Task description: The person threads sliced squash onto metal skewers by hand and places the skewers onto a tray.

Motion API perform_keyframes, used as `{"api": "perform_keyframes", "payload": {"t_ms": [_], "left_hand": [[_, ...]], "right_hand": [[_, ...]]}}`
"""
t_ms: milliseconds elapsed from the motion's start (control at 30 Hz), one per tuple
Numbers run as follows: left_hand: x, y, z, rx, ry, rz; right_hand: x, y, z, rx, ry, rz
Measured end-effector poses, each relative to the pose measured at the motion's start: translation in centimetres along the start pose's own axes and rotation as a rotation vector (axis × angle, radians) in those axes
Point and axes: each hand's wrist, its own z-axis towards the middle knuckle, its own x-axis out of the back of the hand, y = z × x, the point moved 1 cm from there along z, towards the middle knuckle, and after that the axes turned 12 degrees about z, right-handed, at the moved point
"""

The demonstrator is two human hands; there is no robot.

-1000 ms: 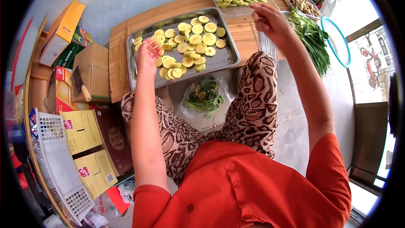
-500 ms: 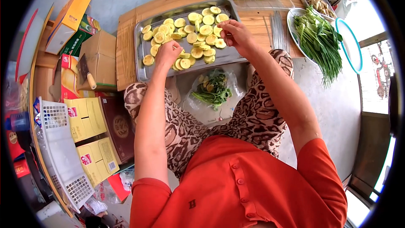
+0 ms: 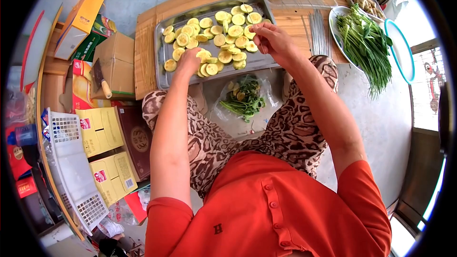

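Lying partly overlapped in the metal tray (image 3: pixel 166 77), the round slices (image 3: pixel 235 31) look pale yellow, green-rimmed, some browned centrally. The right hand (image 3: pixel 272 38) pinches a thin stick (image 3: pixel 261 45); the left hand (image 3: pixel 189 62), among nearer slices, hides its grip: cannot tell.

Food-preparation corner, of a home or a small shop; I cannot tell which. Before me, one low wooden table (image 3: pixel 289 23), bearing one grey metal tray (image 3: pixel 254 63) of round vegetable slices (image 3: pixel 219 40). To its right: one clear box (image 3: pixel 304 1) of more slices, far side; one bundle of thin sticks (image 3: pixel 319 32); one plate (image 3: pixel 334 29) of leafy greens (image 3: pixel 364 43). At my left, storeroom fashion: one wooden-handled knife (image 3: pixel 106 89), assorted cardboard cartons (image 3: pixel 100 131), one white plastic basket (image 3: pixel 76 171). Pale, hard floor (image 3: pixel 371 119).
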Motion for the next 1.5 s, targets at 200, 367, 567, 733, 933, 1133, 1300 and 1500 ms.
{"api": "perform_keyframes", "payload": {"t_ms": [200, 367, 567, 733, 933, 1133, 1300, 1500], "left_hand": [[-1.9, -0.5, 1.3, -0.069, -0.064, 0.039], [-0.3, 1.1, 0.0, 0.024, -0.065, 0.052], [-1.5, -0.1, 0.9, 0.050, 0.059, -0.027], [-1.7, 0.2, 1.4, 0.036, 0.068, -0.228], [0.1, 0.9, 1.1, 0.112, 0.160, -0.560], [4.2, 0.5, 0.5, 0.220, 0.026, -1.754], [7.2, 2.5, -2.0, 0.003, -0.068, -2.240], [6.1, 1.6, -0.3, -0.060, 0.028, -2.375]], "right_hand": [[-0.4, 0.1, -0.5, -0.036, -0.016, -0.067], [-0.6, 0.2, -0.6, -0.034, -0.027, -0.113], [-0.8, 0.2, -0.8, -0.026, -0.027, -0.146], [-0.9, 0.3, -0.8, -0.021, -0.016, -0.179], [-1.2, 0.5, -1.0, -0.004, -0.022, -0.237], [-2.5, 0.8, -1.9, -0.033, -0.122, -0.286], [-4.2, 1.8, -2.6, -0.122, -0.192, -0.323], [-6.3, 3.0, -3.7, -0.163, -0.261, -0.371]]}}
